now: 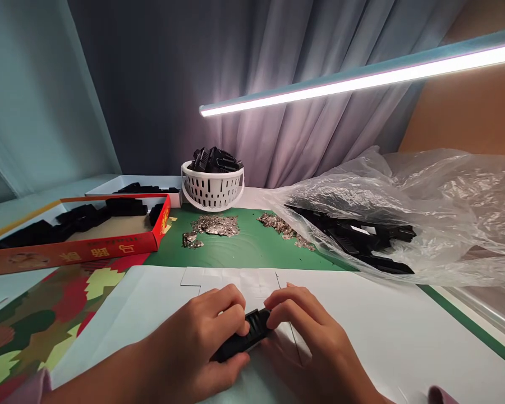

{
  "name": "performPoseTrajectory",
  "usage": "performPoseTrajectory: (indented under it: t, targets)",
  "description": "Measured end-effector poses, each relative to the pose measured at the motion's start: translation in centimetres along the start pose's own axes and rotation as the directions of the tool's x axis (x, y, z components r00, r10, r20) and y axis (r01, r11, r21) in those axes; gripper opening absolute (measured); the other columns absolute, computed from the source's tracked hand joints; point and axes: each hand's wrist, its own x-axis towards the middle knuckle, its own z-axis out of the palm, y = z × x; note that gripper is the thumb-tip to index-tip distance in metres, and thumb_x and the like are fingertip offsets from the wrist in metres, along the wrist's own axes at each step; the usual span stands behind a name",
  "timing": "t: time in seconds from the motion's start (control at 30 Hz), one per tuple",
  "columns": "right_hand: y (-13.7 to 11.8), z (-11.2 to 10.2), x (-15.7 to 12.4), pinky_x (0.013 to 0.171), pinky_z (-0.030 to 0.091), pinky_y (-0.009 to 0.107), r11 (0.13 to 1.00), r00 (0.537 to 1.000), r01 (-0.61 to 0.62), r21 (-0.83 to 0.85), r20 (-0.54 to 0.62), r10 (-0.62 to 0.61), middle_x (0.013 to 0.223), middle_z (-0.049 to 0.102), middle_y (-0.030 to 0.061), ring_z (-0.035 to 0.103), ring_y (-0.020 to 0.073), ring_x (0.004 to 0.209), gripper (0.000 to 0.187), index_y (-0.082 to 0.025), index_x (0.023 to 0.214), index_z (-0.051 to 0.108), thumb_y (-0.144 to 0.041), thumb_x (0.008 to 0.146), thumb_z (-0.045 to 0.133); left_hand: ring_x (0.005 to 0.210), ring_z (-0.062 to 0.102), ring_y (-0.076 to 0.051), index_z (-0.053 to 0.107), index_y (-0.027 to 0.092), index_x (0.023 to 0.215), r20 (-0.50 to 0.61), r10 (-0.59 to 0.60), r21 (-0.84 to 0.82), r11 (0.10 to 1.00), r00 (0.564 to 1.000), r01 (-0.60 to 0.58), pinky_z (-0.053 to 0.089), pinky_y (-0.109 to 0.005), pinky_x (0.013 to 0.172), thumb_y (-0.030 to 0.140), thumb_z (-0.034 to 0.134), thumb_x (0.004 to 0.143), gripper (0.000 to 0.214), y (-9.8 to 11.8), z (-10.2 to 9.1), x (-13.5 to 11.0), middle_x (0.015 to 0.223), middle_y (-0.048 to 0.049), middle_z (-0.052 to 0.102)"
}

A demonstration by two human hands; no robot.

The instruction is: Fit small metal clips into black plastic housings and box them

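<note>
A small oblong black plastic part (257,326) with ridged slots on top lies tilted between my hands, just above or on the white paper (370,320); I cannot tell which. My left hand (206,331) is closed around its left end, thumb below and fingers over the top. The fingertips of my right hand (313,328) are curled against its far right end. Fingers cover both ends of the part. Beyond the paper, two heaps of small thin metal pieces (216,224) lie on the green mat (244,252).
A white basket (212,192) heaped with black parts stands at the back. To the left are a red box (109,247) and a white box (105,185), both holding black parts. A clear plastic bag (437,224) with black parts spreads on the right. A lit tube lamp (353,83) hangs above.
</note>
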Motion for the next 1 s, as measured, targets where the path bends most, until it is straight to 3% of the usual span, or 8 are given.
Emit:
performPoseTrajectory:
  t: [0.27,0.53,0.7,0.87,1.0]
  targets:
    - [1.2,1.5,-1.0,0.052,0.044,0.018,0.998,0.998,0.030,0.058,-0.058,-0.026,0.074,0.056,0.0031,0.054,0.0100,0.064,0.015,-0.017,0.080,0.051,-0.015,0.071,0.039,0.059,0.046,-0.009,0.038,0.020,0.073,-0.077,0.017,-0.027,0.999,0.997,-0.019,0.040,-0.020,0.051,0.004,0.046,0.060,0.023,-0.3,0.6,0.0,0.076,0.0013,0.045]
    - [0.8,1.1,-0.7,0.052,0.041,0.019,0.997,1.000,0.029,0.070,-0.004,-0.028,0.071,0.054,0.0026,0.049,0.0105,0.063,0.014,-0.017,0.078,0.051,-0.013,0.072,0.039,0.063,0.047,-0.010,0.036,0.021,0.074,0.000,-0.089,-0.028,0.996,0.996,0.089,0.040,-0.020,0.054,0.001,0.046,0.059,0.026,0.2,0.1,0.3,0.078,0.0019,0.045]
    - [0.3,0.8,-0.2,0.049,0.038,0.018,1.000,0.998,0.020,0.019,0.061,-0.021,0.067,0.051,0.0023,0.045,0.0109,0.059,0.008,-0.016,0.067,0.049,-0.012,0.066,0.042,0.063,0.046,-0.013,0.034,0.021,0.070,-0.039,-0.157,0.061,0.985,0.987,0.159,0.041,-0.025,0.055,0.000,0.042,0.054,0.028,0.5,0.5,0.7,0.074,0.0018,0.047]
    - [-0.1,0.5,-0.1,0.050,0.036,0.018,0.996,0.996,0.071,-0.050,0.049,-0.069,0.066,0.051,0.0007,0.043,0.0095,0.057,0.004,-0.015,0.064,0.047,-0.012,0.062,0.046,0.066,0.048,-0.016,0.036,0.022,0.070,-0.092,-0.099,0.096,0.990,0.991,0.107,0.042,-0.027,0.056,0.003,0.045,0.055,0.025,0.0,1.1,0.3,0.075,0.0012,0.051]
    - [0.3,0.9,-0.2,0.049,0.036,0.016,0.998,0.999,0.045,-0.031,0.008,-0.045,0.066,0.050,-0.0004,0.044,0.0088,0.057,0.005,-0.016,0.065,0.047,-0.013,0.061,0.049,0.065,0.050,-0.015,0.041,0.022,0.073,-0.160,-0.060,0.025,0.998,0.985,0.065,0.042,-0.025,0.056,0.009,0.043,0.064,0.016,-0.3,1.1,0.2,0.077,0.0001,0.053]
